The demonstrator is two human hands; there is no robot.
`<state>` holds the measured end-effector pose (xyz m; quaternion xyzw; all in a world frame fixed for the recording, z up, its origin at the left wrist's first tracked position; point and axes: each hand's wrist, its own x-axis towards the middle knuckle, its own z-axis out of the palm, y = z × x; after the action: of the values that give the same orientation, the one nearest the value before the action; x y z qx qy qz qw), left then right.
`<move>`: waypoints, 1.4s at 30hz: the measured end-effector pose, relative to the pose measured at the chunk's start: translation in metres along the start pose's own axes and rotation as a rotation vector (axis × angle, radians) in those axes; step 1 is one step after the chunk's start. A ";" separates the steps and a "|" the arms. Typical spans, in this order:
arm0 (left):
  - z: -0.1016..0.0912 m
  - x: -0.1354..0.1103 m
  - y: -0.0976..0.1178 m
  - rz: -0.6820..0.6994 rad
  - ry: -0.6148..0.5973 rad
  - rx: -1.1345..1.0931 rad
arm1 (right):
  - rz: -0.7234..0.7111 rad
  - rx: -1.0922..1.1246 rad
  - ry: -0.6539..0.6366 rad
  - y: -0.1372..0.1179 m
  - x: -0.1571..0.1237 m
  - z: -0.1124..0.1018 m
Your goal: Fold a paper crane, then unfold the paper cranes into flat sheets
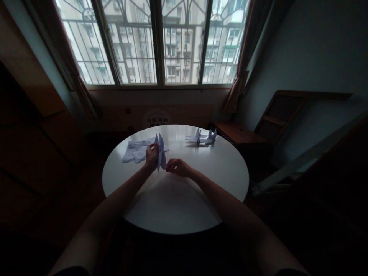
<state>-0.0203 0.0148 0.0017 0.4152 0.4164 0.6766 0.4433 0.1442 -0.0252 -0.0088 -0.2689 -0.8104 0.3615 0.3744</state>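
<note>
My left hand (151, 154) grips a partly folded piece of pale paper (160, 153) and holds it upright above the round white table (178, 207). Just to its right, my right hand (176, 167) hovers with its fingers curled close to the paper's lower tip; whether it touches the paper I cannot tell. Flat sheets of the same pale paper (135, 150) lie on the table behind my left hand. Finished folded paper figures (201, 137) stand at the table's far right.
A large barred window (152, 42) fills the wall behind the table, with curtains at both sides. A low wooden stand (238, 134) and a leaning wooden frame (281, 111) sit to the right. The room is dim.
</note>
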 end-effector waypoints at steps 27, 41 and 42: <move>0.014 -0.027 0.013 -0.209 -0.528 -0.078 | 0.365 0.724 0.483 0.011 0.010 -0.023; 0.012 -0.026 0.014 -0.192 -0.564 -0.082 | 0.363 0.575 0.468 0.007 0.006 -0.022; 0.012 -0.026 0.014 -0.189 -0.559 -0.087 | 0.357 0.549 0.460 0.007 0.006 -0.021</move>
<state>-0.0059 -0.0115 0.0130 0.5254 0.2854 0.5092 0.6191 0.1587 -0.0086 -0.0016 -0.3692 -0.5192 0.5545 0.5354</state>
